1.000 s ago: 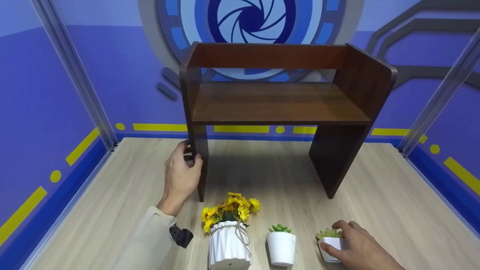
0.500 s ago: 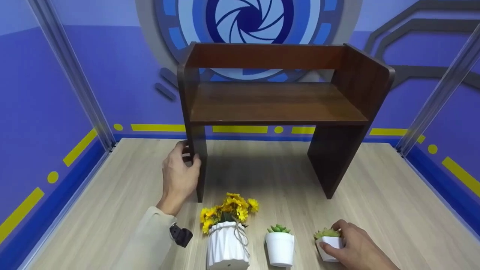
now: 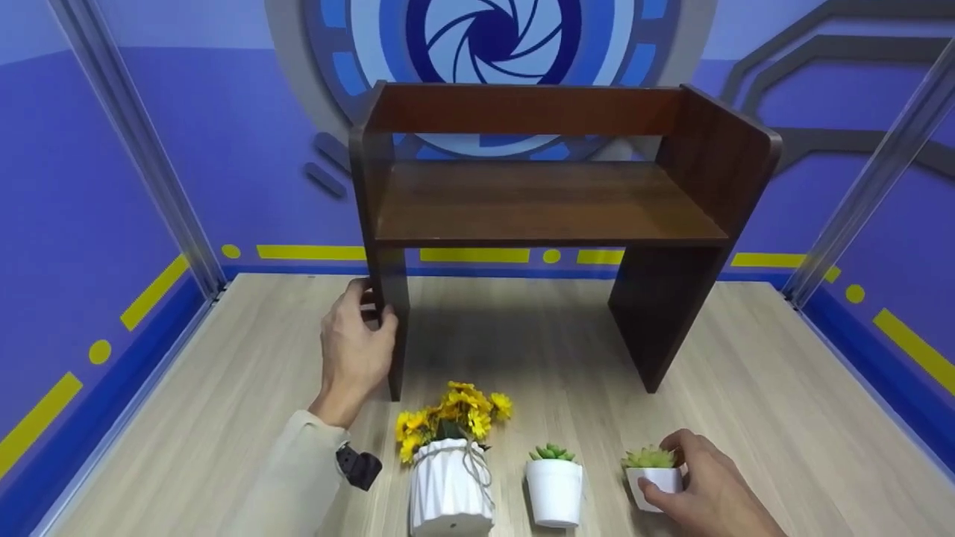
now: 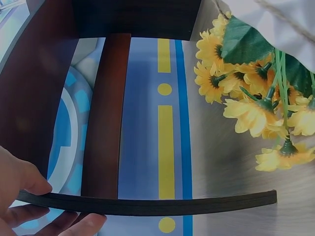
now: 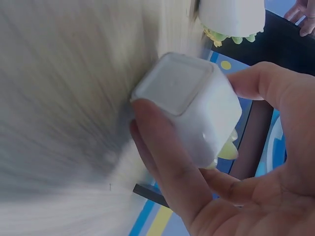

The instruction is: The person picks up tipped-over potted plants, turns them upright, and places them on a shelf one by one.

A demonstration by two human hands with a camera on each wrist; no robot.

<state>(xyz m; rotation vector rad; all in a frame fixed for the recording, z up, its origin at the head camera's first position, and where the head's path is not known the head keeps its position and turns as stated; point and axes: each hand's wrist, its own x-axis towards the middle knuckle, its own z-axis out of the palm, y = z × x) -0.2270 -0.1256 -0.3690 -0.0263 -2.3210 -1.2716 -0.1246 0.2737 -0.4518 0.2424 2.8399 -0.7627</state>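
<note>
A blue-purple printed wall (image 3: 149,149) rises behind everything, its round emblem (image 3: 492,33) cut off by the top of the head view and partly covered. The pale wood-grain counter (image 3: 246,358) runs out of the bottom of that view. On it stands a dark brown wooden shelf unit (image 3: 552,201); my left grip (image 3: 357,339) clasps its left side panel, thumb on the inner side and fingers round the outer. My fingertips are hidden behind the panel in the head view; from the left wrist the fingers show, but the rest of that hand runs off the edge.

My pale sleeve (image 3: 280,477) is cut off at the bottom. Just beside my left wrist, in front of that panel, is a fluted white vase of yellow flowers tied with twine (image 3: 451,485), its base at the very edge of the head view.

Next comes a round, tapered white pot with a green succulent (image 3: 553,492), between the vase and my right grip (image 3: 709,481), touching neither. Whether it stands or lies I cannot tell.

Smaller is a squarish white pot with a pale green succulent (image 3: 653,475), held between the thumb and fingers of my right grip, well apart from the shelf unit. From the right wrist I see its underside; one digit covers a corner and most of the plant is hidden. I cannot tell if it touches the counter.

A black strapped band (image 3: 360,466) sits at my left cuff, its details hard to make out.
</note>
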